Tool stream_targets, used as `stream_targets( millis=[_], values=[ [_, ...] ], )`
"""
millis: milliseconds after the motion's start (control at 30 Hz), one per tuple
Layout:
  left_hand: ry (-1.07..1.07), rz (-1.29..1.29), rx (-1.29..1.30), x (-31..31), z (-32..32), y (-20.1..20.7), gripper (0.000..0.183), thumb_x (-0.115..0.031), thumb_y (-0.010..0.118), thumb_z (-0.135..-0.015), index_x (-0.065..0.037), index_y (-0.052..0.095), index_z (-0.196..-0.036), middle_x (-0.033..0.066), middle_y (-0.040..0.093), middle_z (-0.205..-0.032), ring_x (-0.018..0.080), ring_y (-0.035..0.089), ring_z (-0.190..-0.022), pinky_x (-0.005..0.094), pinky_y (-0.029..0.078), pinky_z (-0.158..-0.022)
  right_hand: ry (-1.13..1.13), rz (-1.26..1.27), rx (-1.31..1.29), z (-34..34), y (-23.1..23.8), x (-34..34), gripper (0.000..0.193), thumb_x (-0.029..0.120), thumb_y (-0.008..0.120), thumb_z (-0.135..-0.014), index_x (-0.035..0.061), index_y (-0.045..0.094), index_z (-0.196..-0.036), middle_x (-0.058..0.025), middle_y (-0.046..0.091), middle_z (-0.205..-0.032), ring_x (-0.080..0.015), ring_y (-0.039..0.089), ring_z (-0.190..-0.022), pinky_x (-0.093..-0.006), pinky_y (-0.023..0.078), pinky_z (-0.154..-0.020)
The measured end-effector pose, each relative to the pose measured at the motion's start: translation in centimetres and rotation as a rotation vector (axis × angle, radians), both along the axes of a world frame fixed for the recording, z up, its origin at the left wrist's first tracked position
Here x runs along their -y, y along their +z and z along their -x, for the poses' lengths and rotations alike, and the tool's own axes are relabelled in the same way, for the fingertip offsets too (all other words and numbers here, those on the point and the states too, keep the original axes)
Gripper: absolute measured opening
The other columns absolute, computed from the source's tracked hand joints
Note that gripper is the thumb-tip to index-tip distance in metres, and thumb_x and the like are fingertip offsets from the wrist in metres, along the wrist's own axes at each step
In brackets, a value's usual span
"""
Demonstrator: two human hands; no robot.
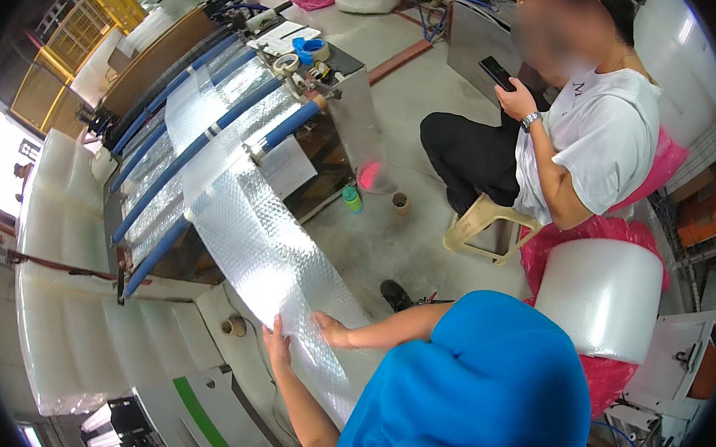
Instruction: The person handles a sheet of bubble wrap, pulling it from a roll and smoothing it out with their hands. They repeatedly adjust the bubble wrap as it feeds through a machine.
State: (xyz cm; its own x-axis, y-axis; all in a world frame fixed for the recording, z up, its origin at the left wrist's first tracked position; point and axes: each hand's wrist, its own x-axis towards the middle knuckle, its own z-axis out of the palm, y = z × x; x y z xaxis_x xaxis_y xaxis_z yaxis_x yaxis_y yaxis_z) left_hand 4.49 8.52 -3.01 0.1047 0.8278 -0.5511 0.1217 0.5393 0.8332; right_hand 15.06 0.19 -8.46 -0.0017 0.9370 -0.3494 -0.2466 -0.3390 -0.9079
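Observation:
A long sheet of silvery bubble wrap [243, 244] runs down from the rollers of a machine toward my body. My left hand [277, 345] is at the sheet's left edge, gripping it with the fingertips pointing up. On top of the sheet, a little farther right, rests my right hand [333, 329], its fingers stretched out and pointing left across the wrap. The lower end of the sheet passes between my forearms and disappears near my blue shirt [471, 392].
Blue rollers [200, 152] carry the wrap on the machine. Tape rolls [286, 64] lie on its side table. A co-worker [597, 129] sits on a beige stool [488, 225], holding a phone [496, 72]. A large bubble wrap roll [596, 297] stands right; a green bottle [352, 198] is on the floor.

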Motion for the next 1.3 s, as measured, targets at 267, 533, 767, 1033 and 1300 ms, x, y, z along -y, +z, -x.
stream_targets(
  millis=[267,533,767,1033,1300],
  values=[
    [-0.13,-0.146,-0.205,1.8,0.3,2.3,0.082,-0.035,0.069,-0.06,0.002,0.026,-0.12,0.0164,0.039,-0.115,0.0255,0.043,-0.1,0.0362,0.038,-0.081,0.254,-0.186,0.381,-2.5,-1.1,0.9,0.028,0.021,0.057,-0.07,0.0057,0.052,-0.093,-0.0094,0.057,-0.087,-0.0143,0.053,-0.079,-0.0294,0.042,-0.068],
    [-0.163,-0.212,-0.201,4.3,0.8,4.1,0.077,-0.035,0.07,-0.059,0.007,0.034,-0.113,0.0174,0.045,-0.108,0.0244,0.046,-0.096,0.0319,0.039,-0.078,-0.378,0.108,0.381,-11.1,2.0,0.1,0.06,0.035,0.068,-0.062,0.0053,0.04,-0.106,-0.0127,0.048,-0.102,-0.0201,0.048,-0.089,-0.0318,0.041,-0.074],
    [-0.041,-0.316,-0.56,7.3,3.0,-0.7,0.072,-0.031,0.071,-0.059,0.008,0.037,-0.109,0.0194,0.047,-0.104,0.0258,0.047,-0.093,0.0328,0.037,-0.08,0.019,0.094,0.058,-10.9,2.7,1.8,0.02,0.026,0.059,-0.074,0.0067,0.056,-0.081,0.0006,0.055,-0.068,-0.0063,0.049,-0.056,-0.0206,0.04,-0.046],
    [0.112,-0.518,-0.632,9.2,2.7,-3.9,0.056,-0.03,0.069,-0.062,0.004,0.046,-0.099,0.016,0.054,-0.093,0.0238,0.052,-0.084,0.0329,0.039,-0.076,-0.008,0.036,0.169,-10.8,1.6,2.2,0.022,0.022,0.058,-0.074,0.0015,0.058,-0.08,-0.0032,0.057,-0.068,-0.0087,0.05,-0.054,-0.0223,0.041,-0.045],
    [0.104,-0.386,-0.493,8.6,3.9,-7.4,0.034,-0.026,0.065,-0.067,0.001,0.055,-0.085,0.0089,0.06,-0.072,0.0161,0.056,-0.064,0.0291,0.043,-0.062,0.011,0.177,0.211,-11.2,0.1,1.7,0.022,0.022,0.055,-0.075,0.0005,0.058,-0.08,-0.0029,0.056,-0.064,-0.0095,0.052,-0.057,-0.0229,0.042,-0.049]
  ],
)
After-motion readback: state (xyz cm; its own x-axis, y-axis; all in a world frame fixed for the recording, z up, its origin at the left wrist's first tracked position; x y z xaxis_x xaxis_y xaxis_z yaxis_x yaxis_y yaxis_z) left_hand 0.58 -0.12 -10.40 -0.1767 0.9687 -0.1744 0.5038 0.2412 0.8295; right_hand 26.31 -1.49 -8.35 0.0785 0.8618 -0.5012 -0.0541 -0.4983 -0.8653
